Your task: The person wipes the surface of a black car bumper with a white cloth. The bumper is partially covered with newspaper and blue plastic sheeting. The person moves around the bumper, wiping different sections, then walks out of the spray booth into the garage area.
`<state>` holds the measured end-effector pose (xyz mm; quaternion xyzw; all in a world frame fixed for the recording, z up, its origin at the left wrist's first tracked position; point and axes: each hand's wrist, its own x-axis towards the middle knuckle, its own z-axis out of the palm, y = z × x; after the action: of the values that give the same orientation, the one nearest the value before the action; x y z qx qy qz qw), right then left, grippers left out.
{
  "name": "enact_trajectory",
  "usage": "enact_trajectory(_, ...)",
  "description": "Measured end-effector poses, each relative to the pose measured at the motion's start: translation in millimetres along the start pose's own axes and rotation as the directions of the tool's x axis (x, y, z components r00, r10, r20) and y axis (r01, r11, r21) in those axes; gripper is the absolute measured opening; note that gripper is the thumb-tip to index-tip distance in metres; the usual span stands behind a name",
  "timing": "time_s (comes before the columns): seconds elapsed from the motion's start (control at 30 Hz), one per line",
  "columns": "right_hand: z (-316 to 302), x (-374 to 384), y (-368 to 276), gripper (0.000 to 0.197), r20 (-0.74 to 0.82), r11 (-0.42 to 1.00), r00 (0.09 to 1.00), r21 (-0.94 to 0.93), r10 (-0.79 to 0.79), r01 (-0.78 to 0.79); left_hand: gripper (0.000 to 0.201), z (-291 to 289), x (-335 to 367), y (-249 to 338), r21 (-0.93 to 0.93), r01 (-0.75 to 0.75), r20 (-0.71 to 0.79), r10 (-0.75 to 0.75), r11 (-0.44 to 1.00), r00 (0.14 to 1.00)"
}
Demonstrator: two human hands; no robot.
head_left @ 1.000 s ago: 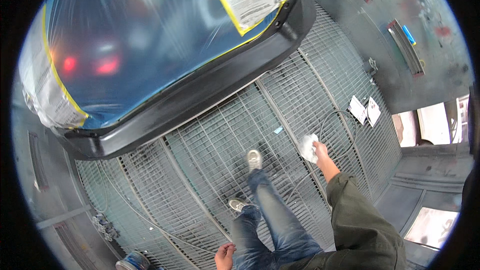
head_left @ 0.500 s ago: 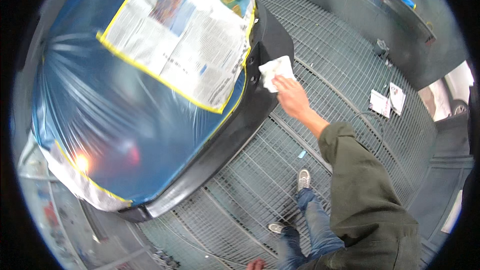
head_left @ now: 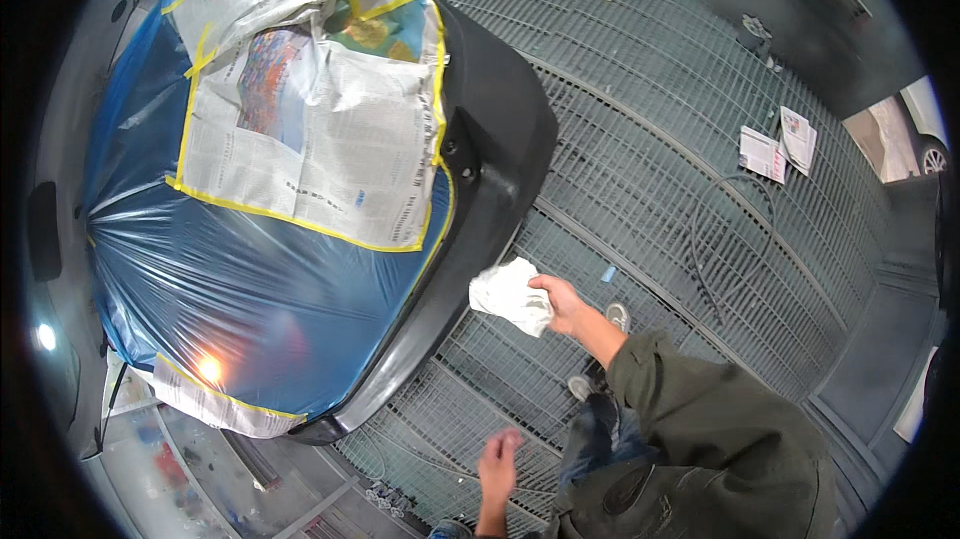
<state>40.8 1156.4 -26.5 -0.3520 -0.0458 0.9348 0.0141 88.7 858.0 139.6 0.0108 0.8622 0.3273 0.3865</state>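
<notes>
My right hand (head_left: 564,305) is closed on a crumpled white wiping cloth (head_left: 512,295), held just beside the dark grey bumper (head_left: 506,104). The cloth hangs to the left of my fingers, over the floor grating near the bumper's edge. Lower in the view, my left hand (head_left: 497,464) is raised in front of my body with loosely bent fingers a little apart; nothing shows in it. The bumper curves around a vehicle end covered with blue plastic film (head_left: 250,289). Newspaper (head_left: 330,149) edged with yellow masking tape (head_left: 300,221) lies over part of the film.
I stand on a metal grating floor (head_left: 650,199). Two printed papers (head_left: 765,154) and a thin looped hose (head_left: 697,254) lie on it to the right. A small light blue scrap (head_left: 609,274) rests near my foot. Grey walls (head_left: 800,19) bound the space.
My right hand has come off the bumper and drawn back toward me with the cloth. My left hand has risen further into view. The view has shifted, and my feet have moved.
</notes>
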Motion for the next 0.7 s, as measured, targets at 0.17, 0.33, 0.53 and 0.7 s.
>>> enact_trajectory(0.17,-10.0,-105.6,-22.9,0.051,0.168,0.956,0.984,0.271,0.066,-0.11,0.03,3.7,61.8,74.9,-0.125,-0.273,0.012,0.276,0.954,0.961)
enact_trajectory(0.33,6.2,-173.8,31.1,0.052,0.13,0.997,0.991,0.067,0.019,-0.028,0.05,43.9,66.2,135.7,0.113,-0.622,0.096,0.614,0.775,0.783)
enact_trajectory(0.53,23.0,-247.2,76.3,0.071,-0.193,0.882,0.874,0.069,-0.447,0.467,0.071,138.6,11.6,103.5,-0.266,-0.476,0.441,0.545,0.838,0.713)
enact_trajectory(0.7,-15.3,-283.7,68.6,0.049,-0.378,0.568,0.454,-0.285,-0.807,0.772,0.075,171.1,-48.8,114.8,-0.405,-0.151,0.694,0.41,0.902,0.592)
